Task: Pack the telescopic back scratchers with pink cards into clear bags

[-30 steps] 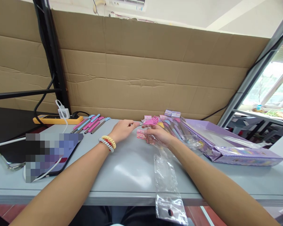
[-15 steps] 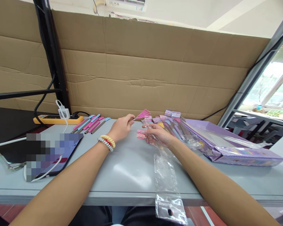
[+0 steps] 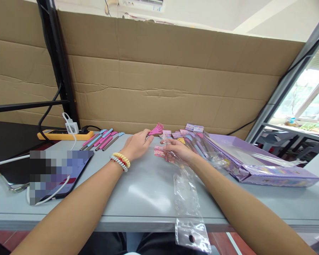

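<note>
My left hand [image 3: 138,144] is closed on a stick with a pink hand-shaped head [image 3: 157,129], which points up and right beyond the fingers. To its right, my right hand [image 3: 177,150] pinches a clear plastic sleeve [image 3: 187,194] that hangs down over the table's front edge. Small pink cards [image 3: 158,151] lie beside the right fingertips. Behind the right hand is a pile of packaged sticks [image 3: 195,141] with pink and purple labels. Several loose pink, blue and grey sticks [image 3: 103,140] lie left of my left hand.
An open purple box [image 3: 279,176] stands on the grey table [image 3: 146,212] at the right. At the left are a phone [image 3: 77,170] with a white cable and an orange power strip [image 3: 53,135]. A cardboard panel [image 3: 175,81] rises behind.
The pink hand-shaped head in my left hand has moved slightly left, away from my right hand. My right hand and the plastic sleeve have barely moved.
</note>
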A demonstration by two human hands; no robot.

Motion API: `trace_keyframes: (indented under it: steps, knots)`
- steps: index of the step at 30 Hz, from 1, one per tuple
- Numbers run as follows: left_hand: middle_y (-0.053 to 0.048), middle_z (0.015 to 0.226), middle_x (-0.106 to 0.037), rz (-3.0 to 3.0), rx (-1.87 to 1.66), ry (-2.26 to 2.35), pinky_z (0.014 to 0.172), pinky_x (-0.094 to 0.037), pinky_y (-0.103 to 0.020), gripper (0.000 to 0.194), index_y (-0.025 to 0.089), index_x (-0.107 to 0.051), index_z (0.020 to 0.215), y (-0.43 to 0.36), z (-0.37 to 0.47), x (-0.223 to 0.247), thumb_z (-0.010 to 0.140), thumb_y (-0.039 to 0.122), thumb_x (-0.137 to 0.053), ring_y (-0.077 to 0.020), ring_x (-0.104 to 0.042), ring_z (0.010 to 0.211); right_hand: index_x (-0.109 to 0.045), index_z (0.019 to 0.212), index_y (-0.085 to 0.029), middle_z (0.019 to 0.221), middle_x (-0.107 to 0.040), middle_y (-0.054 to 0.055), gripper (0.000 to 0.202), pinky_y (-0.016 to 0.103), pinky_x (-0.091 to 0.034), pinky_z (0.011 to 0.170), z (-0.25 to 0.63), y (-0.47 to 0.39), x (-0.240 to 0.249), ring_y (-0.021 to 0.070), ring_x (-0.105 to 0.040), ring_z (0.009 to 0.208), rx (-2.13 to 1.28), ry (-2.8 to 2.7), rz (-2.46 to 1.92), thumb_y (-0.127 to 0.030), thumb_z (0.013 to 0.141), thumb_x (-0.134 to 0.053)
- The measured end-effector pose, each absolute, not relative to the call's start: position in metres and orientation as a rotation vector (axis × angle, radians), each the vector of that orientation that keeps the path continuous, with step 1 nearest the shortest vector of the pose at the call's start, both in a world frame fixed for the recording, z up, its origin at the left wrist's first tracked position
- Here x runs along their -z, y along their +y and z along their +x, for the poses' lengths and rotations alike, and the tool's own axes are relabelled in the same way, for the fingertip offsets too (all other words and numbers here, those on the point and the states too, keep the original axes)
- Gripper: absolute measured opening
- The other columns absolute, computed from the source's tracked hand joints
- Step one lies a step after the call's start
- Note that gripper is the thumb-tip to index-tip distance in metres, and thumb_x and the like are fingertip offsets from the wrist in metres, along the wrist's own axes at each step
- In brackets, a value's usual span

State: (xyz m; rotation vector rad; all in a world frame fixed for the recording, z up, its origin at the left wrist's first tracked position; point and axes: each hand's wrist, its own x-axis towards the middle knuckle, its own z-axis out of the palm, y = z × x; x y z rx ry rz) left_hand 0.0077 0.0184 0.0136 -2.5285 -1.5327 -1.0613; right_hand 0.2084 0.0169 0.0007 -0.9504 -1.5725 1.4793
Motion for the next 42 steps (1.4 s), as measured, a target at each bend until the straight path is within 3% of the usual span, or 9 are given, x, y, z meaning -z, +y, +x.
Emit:
trace_keyframes:
  steps: [5, 12, 17, 20, 26, 30, 36, 42]
  knots:
    - [-0.001, 0.087, -0.067, -2.580, 1.001, -1.523, 0.056, -0.032, -0.024, 0.040, 0.029, -0.052, 0.114, 0.0164, 0.0077, -0.0147, 0.092, 0.044, -0.022, -0.0178, -0.060, 0.074, -0.047, 0.099, -0.019, 0.048, -0.046, -0.008, 0.039, 0.021, -0.028, 0.036, 0.2084, 0.0175, 0.0000, 0.0084, -0.037, 0.038, -1.487, -1.572, -0.930, -0.025, 0.067, -0.067]
    - [0.000, 0.075, -0.066, -2.610, 1.007, -1.519, 0.053, -0.029, -0.024, 0.043, 0.031, -0.065, 0.102, 0.0149, 0.0076, -0.0136, 0.088, 0.050, -0.029, -0.0163, -0.057, 0.068, -0.047, 0.101, -0.019, 0.048, -0.046, -0.007, 0.040, 0.022, -0.029, 0.038, 0.2079, 0.0154, -0.0014, 0.0083, -0.038, 0.039, -1.481, -1.584, -0.958, -0.026, 0.068, -0.067]
    - [0.000, 0.070, -0.065, -2.598, 0.967, -1.444, 0.053, -0.028, -0.025, 0.038, 0.031, -0.069, 0.093, 0.0169, 0.0067, -0.0125, 0.087, 0.047, -0.035, -0.0160, -0.055, 0.065, -0.045, 0.085, -0.020, 0.051, -0.047, -0.007, 0.029, 0.022, -0.029, 0.038, 0.2071, 0.0149, -0.0017, 0.0074, -0.038, 0.039, -1.482, -1.620, -0.905, -0.027, 0.067, -0.068]
    - [-0.001, 0.072, -0.064, -2.561, 0.941, -1.387, 0.053, -0.028, -0.026, 0.036, 0.028, -0.069, 0.085, 0.0210, 0.0064, -0.0097, 0.089, 0.041, -0.035, -0.0159, -0.055, 0.066, -0.045, 0.083, -0.020, 0.052, -0.047, -0.007, 0.028, 0.022, -0.028, 0.037, 0.2077, 0.0160, -0.0006, 0.0071, -0.037, 0.039, -1.481, -1.630, -0.889, -0.027, 0.068, -0.067]
    - [-0.002, 0.083, -0.061, -2.473, 0.978, -1.407, 0.057, -0.033, -0.026, 0.034, 0.027, -0.066, 0.099, 0.0245, 0.0066, -0.0077, 0.090, 0.033, -0.034, -0.0151, -0.056, 0.072, -0.045, 0.085, -0.020, 0.051, -0.046, -0.007, 0.028, 0.022, -0.027, 0.037, 0.2089, 0.0173, -0.0002, 0.0069, -0.035, 0.037, -1.488, -1.629, -0.898, -0.027, 0.069, -0.067]
    - [-0.002, 0.087, -0.063, -2.449, 1.045, -1.439, 0.060, -0.035, -0.026, 0.033, 0.025, -0.066, 0.096, 0.0224, 0.0060, -0.0112, 0.089, 0.033, -0.034, -0.0149, -0.057, 0.077, -0.047, 0.094, -0.020, 0.050, -0.046, -0.008, 0.033, 0.022, -0.027, 0.037, 0.2088, 0.0173, -0.0002, 0.0071, -0.034, 0.036, -1.488, -1.606, -0.923, -0.027, 0.068, -0.067]
    - [-0.001, 0.079, -0.064, -2.496, 0.948, -1.431, 0.060, -0.034, -0.027, 0.035, 0.024, -0.068, 0.081, 0.0194, 0.0050, -0.0118, 0.086, 0.037, -0.036, -0.0150, -0.056, 0.072, -0.047, 0.085, -0.019, 0.054, -0.047, -0.006, 0.026, 0.022, -0.026, 0.037, 0.2082, 0.0169, 0.0005, 0.0068, -0.037, 0.041, -1.500, -1.619, -0.899, -0.025, 0.068, -0.066]
    - [-0.001, 0.079, -0.063, -2.574, 0.855, -1.304, 0.059, -0.033, -0.026, 0.033, 0.025, -0.069, 0.082, 0.0221, 0.0040, -0.0079, 0.087, 0.036, -0.038, -0.0139, -0.055, 0.069, -0.048, 0.077, -0.018, 0.055, -0.049, -0.005, 0.026, 0.020, -0.023, 0.039, 0.2049, 0.0138, -0.0005, 0.0058, -0.036, 0.043, -1.522, -1.672, -0.926, -0.027, 0.066, -0.070]
